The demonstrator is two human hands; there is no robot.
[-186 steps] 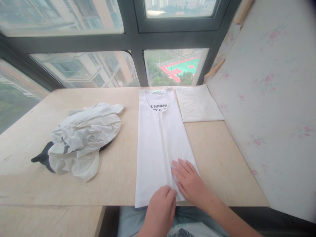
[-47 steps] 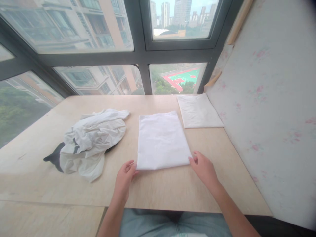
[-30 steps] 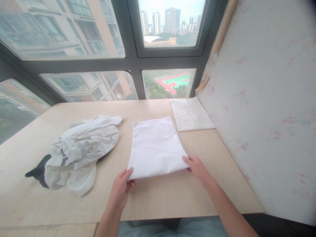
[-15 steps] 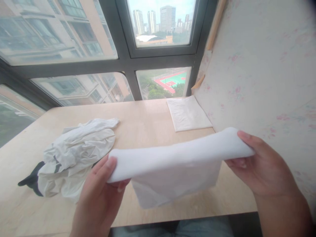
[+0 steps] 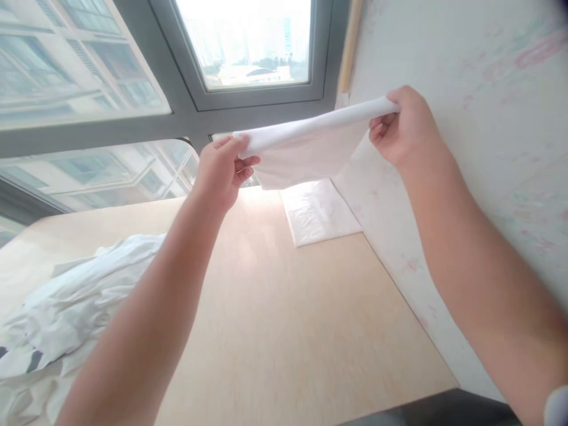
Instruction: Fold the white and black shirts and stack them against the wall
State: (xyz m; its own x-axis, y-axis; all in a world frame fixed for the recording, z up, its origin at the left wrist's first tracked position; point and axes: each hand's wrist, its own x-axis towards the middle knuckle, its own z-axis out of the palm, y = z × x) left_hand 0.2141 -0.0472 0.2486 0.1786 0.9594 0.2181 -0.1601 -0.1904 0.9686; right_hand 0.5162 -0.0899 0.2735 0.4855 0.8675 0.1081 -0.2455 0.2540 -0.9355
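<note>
A folded white cloth (image 5: 310, 145) hangs in the air between my two hands, its upper edge stretched and tilted up to the right. My left hand (image 5: 226, 168) is closed on its left corner, thumb on top. The right corner is pinched in my right hand (image 5: 402, 124), near the wall. Below and just behind the hanging part, a flat folded white cloth (image 5: 322, 216) lies on the wooden table (image 5: 275, 319) against the wall; the held cloth's lower edge is close above it.
A crumpled heap of white clothes (image 5: 84, 302) lies on the table at the left, partly behind my left forearm. Grey-framed windows (image 5: 266, 100) stand along the back. The flowered wall (image 5: 479, 154) borders the table's right side.
Both hands have moved forward and up with the cloth, from above the near part of the table to above its back edge. The view has shifted, and the heap sits lower left.
</note>
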